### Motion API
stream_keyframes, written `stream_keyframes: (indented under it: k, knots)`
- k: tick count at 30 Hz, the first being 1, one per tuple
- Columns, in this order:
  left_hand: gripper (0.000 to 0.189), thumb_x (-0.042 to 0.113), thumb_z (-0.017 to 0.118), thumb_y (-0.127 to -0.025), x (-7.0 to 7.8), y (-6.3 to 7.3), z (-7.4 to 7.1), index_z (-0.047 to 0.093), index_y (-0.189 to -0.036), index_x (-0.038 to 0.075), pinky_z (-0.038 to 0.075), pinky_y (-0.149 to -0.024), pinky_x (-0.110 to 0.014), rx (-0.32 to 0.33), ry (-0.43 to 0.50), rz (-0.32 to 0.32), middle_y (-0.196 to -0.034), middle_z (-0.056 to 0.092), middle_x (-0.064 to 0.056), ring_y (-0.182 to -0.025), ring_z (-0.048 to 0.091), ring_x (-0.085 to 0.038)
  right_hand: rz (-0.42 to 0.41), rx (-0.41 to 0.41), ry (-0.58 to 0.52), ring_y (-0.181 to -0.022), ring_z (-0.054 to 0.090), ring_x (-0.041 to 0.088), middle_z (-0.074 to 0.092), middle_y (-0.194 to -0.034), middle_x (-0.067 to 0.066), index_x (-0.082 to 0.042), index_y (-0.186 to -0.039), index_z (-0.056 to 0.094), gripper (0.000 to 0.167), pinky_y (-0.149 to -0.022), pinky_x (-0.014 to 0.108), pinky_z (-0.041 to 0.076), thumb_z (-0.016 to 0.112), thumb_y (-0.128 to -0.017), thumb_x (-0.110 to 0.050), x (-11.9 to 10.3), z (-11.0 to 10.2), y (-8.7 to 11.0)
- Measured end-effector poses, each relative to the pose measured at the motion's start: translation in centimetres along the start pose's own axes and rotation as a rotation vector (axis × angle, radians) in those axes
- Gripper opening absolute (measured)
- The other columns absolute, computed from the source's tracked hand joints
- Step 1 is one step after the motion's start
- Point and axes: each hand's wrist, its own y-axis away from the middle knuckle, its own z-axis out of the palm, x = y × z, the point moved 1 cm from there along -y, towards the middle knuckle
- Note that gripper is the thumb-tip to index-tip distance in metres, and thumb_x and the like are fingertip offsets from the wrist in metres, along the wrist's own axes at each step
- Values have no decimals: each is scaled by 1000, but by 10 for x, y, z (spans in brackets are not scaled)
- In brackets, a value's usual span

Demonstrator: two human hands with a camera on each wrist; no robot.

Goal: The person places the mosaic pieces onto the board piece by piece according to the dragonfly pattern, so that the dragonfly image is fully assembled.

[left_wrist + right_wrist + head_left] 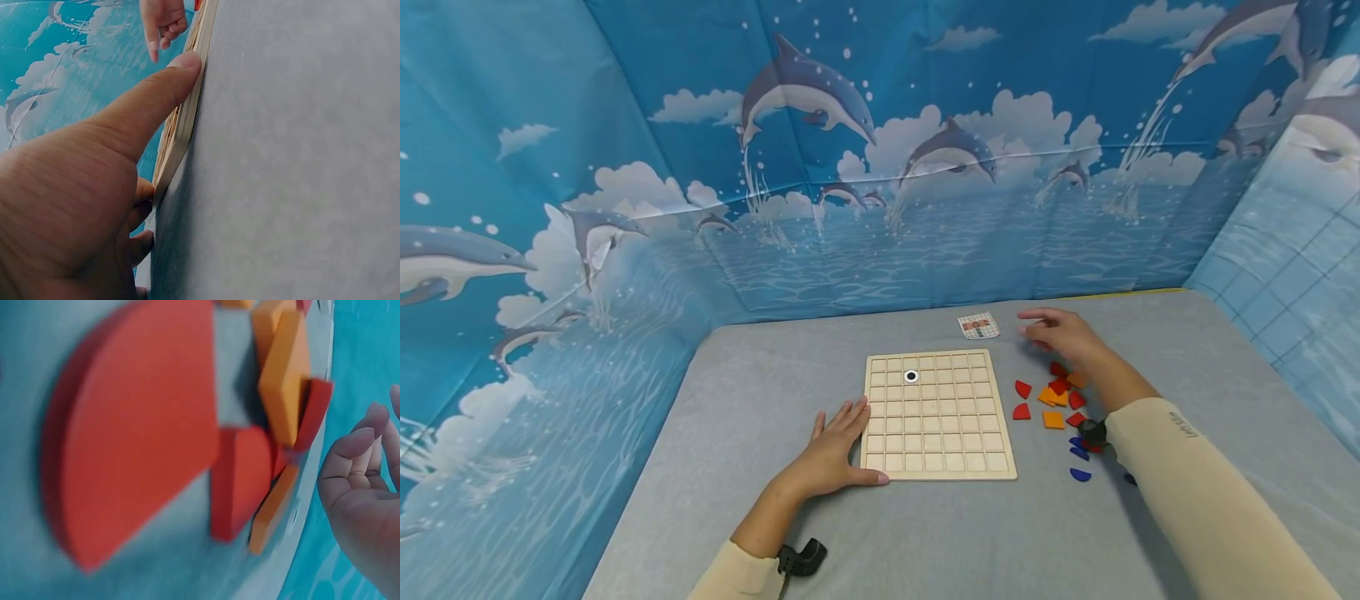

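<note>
Grid board: lies flat on the grey counter [700, 467] in front of the person; the grid board [955, 417] has its far edge close to parallel with the counter's back edge, and its sides run away from the person. It looks nearly square, so I cannot tell a long axis.
Left hand: the left hand [827, 454] is spread at the board's left side, fingers along the edge, thumb on the near corner; it steadies the board without clenching.
Right hand: the right hand [1060, 333] is in the air beyond the loose shapes, right of the card, fingers loosely bent toward the left; it looks released, with nothing seen in it.
Disc: white with a black centre, the disc [911, 376] sits on the board, near the far edge and left of the middle.
Card: the printed card [978, 326] lies beyond the board's far right corner, turned slightly askew.
Red and orange shapes: right of the board, red pieces [1077, 400] and orange pieces [1052, 397] point various ways, some overlapping.
Blue shapes: nearer the person; the nearest of these blue pieces [1080, 475] has its long axis side to side, round edge toward the person.
</note>
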Motion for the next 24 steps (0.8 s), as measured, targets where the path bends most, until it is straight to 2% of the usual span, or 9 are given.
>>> stream_keyframes:
  k: [5, 12, 19, 24]
  knots:
    - [118, 67, 77, -77, 0, 0, 0, 16, -164, 14, -5, -123, -65, -1, 2, -2, -172, 8, 3, -160, 4, -26, 15, 19, 22, -106, 54, 30, 59, -123, 16, -16, -150, 50, 55, -86, 31, 49, 61, -101, -39, 9, -9, -3]
    - [119, 68, 76, -76, -1, -1, 1, 16, -164, 14, -5, -124, -64, 2, -2, -3, -172, 9, 3, -160, 4, -25, 32, 37, 17, -114, 56, 31, 57, -127, 15, -13, -152, 47, 60, -96, 37, 50, 61, -101, -41, 18, -23, -2]
    - [118, 68, 76, -77, 0, -1, 1, 16, -164, 15, -5, -124, -64, 0, 1, -4, -172, 9, 3, -160, 4, -25, 41, 55, 31, -107, 58, 28, 59, -123, 10, -12, -151, 48, 58, -85, 26, 51, 61, -101, -39, 25, -34, 1]
    - [118, 68, 76, -76, 0, 0, 0, 17, -164, 15, -5, -124, -64, 1, -1, -3, -172, 9, 3, -160, 4, -25, 66, 68, 38, -107, 56, 27, 57, -125, 11, -11, -151, 48, 59, -83, 24, 50, 61, -101, -40, 31, -39, 0]
